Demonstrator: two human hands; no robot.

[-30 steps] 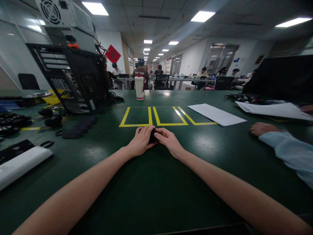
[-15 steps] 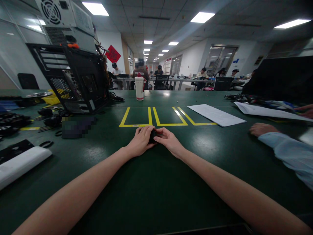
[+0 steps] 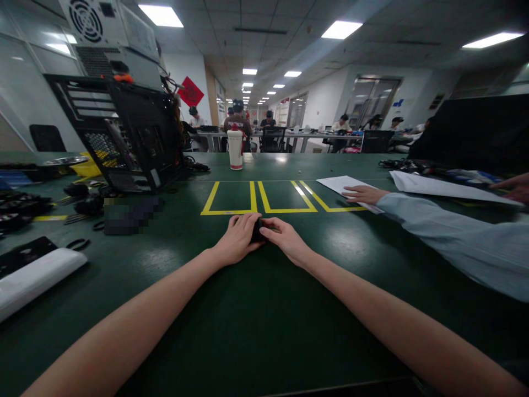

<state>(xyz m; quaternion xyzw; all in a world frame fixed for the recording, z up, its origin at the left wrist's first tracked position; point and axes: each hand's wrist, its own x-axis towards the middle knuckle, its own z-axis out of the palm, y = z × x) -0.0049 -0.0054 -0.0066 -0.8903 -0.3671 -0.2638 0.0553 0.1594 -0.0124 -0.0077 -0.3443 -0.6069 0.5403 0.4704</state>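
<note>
Between my two hands is a small black object [image 3: 257,231], mostly covered by fingers, so its kind does not show. My left hand [image 3: 239,237] wraps round its left side with the fingers over the top. On the other side, my right hand [image 3: 285,237] grips it with thumb and curled fingers. Both hands rest low at the middle of the green table [image 3: 256,309]. Just beyond them, yellow tape outlines [image 3: 289,210] mark the tabletop.
A co-worker's hand [image 3: 363,194] lies on a white paper sheet [image 3: 336,182] at the right, with more paper [image 3: 446,190] behind. An open computer case [image 3: 140,132] stands at the left. A white cup [image 3: 236,151] stands at the back. A white object [image 3: 41,278] lies front left.
The co-worker's hand at the right has reached left onto the paper sheet. The further paper has shifted slightly left. My hands stay in place, the black object turning slightly between them.
</note>
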